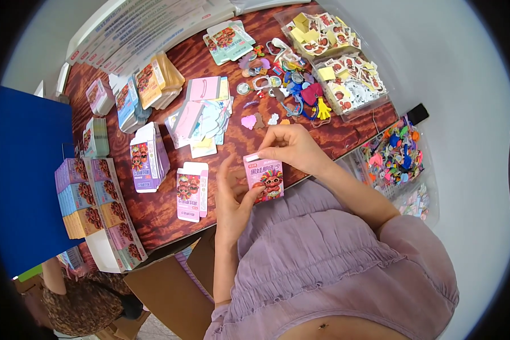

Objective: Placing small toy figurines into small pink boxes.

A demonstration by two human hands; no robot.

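A small pink cardboard box [268,174] with a printed cartoon figure stands upright near the table's front edge. My left hand [230,195] holds it from the left, thumb across its front and fingers behind. At the top of the box, my right hand [292,148] has its thumb and fingers pinched at the white flap. What is inside the box is hidden. Just left of my left hand lies a flat, unfolded pink carton [190,191]. Beyond it is a pile of purple flat cartons [148,158].
Loose small trinkets [300,85] are heaped beyond my hands, beside a clear tray [341,111] of stickers. Stacked cards [158,82] and a fanned card pile [201,122] lie left. Filled display boxes [105,207] line the left edge by a blue panel [31,181]. Another person [82,303] is lower left.
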